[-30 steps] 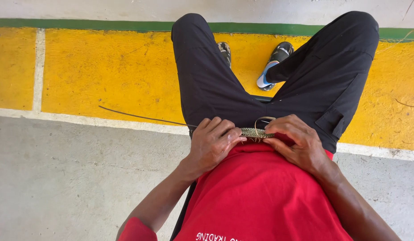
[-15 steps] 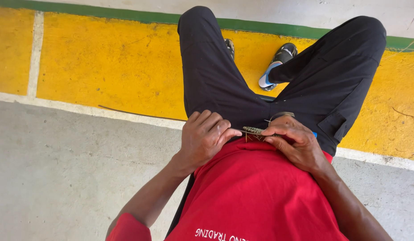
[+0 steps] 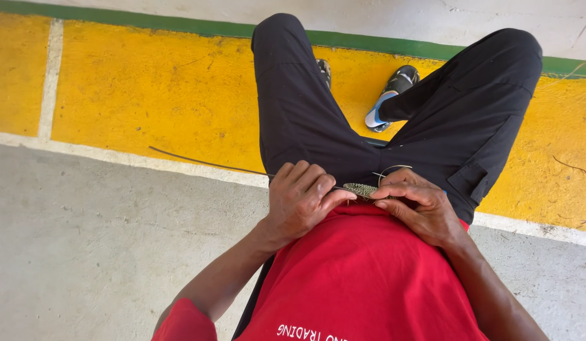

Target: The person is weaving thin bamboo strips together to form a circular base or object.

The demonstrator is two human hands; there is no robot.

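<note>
I look down at my lap, seated, in a red shirt and black trousers. My left hand (image 3: 302, 196) and my right hand (image 3: 416, 205) meet at my waist and both pinch a small woven piece of olive-tan fibre (image 3: 362, 189) held between them. A long thin dark strand (image 3: 204, 163) runs from under my left hand out to the left over the floor. A thin loop of strand (image 3: 394, 169) curls above my right hand.
My legs are spread over a yellow painted floor band (image 3: 154, 95) edged by a green stripe (image 3: 116, 16). A black and white shoe (image 3: 390, 95) shows between my legs. Grey concrete (image 3: 84, 252) lies at the lower left.
The view has shifted slightly; my hands stay at the waist working the woven piece, fingers shifting a little. The long strand shows more clearly to the left.
</note>
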